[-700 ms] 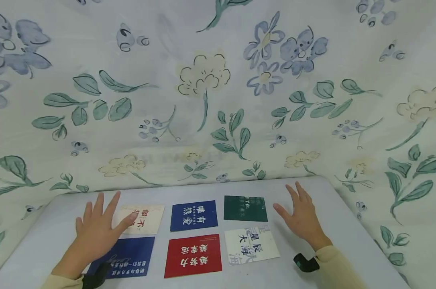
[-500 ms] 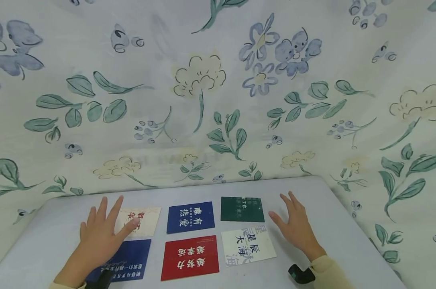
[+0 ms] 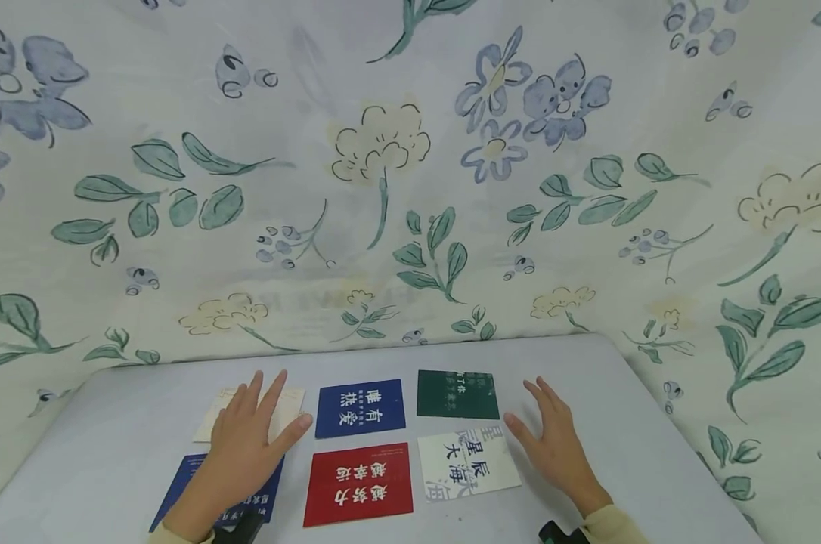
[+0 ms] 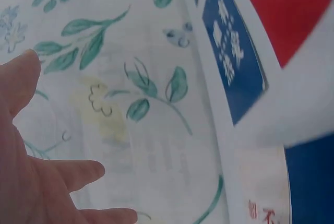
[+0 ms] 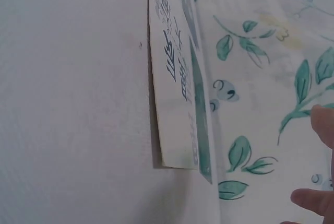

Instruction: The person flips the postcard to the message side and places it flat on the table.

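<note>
My left hand [image 3: 247,438], its fingers spread, hovers over the left pair of cards. It partly covers a cream card [image 3: 213,415] and a large blue card [image 3: 179,483] below it. To its right lie a smaller blue card [image 3: 360,408] and a red card [image 3: 359,483], both with white Chinese lettering. Past these are a dark green card [image 3: 458,394] and a white card [image 3: 469,462] with dark blue lettering. My right hand [image 3: 549,434] is held with fingers extended just right of the green and white cards. Neither hand holds anything.
The cards lie in two rows on a white table [image 3: 560,355]. A floral cloth [image 3: 302,181] hangs right behind the table's far edge and down its sides. A dark strap-on device [image 3: 240,527] sits at the left wrist.
My left hand has moved to the right across the cream and large blue cards. My right hand has come slightly lower in the view. The cards lie as before.
</note>
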`<state>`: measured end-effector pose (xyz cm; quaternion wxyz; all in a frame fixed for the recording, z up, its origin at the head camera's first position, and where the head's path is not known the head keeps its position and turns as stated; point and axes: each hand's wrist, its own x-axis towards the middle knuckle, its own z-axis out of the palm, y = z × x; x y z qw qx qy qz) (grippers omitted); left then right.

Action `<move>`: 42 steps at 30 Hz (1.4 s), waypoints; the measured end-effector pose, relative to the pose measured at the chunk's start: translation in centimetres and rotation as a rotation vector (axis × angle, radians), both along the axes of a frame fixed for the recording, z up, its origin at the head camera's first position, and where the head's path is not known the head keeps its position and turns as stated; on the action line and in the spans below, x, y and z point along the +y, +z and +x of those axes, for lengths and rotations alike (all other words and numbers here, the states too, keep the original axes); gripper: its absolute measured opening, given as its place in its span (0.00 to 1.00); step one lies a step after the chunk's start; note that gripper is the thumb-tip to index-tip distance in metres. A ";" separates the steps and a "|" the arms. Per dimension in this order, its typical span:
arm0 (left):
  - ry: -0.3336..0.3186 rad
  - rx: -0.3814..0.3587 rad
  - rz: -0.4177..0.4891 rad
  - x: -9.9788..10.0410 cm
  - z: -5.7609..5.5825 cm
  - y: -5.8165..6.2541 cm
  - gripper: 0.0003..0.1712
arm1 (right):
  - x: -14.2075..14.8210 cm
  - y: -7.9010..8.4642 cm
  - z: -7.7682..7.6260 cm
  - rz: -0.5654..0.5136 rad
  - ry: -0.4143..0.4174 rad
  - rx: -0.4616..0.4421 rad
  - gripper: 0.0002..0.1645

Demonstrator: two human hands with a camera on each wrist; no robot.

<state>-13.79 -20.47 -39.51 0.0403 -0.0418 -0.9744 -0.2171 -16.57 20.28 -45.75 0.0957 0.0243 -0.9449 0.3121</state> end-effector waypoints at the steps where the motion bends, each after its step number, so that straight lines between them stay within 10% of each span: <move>1: -0.011 0.001 0.008 0.4 0.0 0.0 0.49 | 0.0 0.0 0.1 -0.006 -0.003 0.000 0.43; 24: -0.156 -0.031 0.114 8.9 0.0 -1.0 0.47 | -0.6 -0.7 0.1 -0.190 -0.040 -0.035 0.36; 42: -0.084 -0.135 0.200 13.0 0.4 -2.6 0.45 | -1.2 -0.8 0.4 -0.174 -0.119 -0.123 0.28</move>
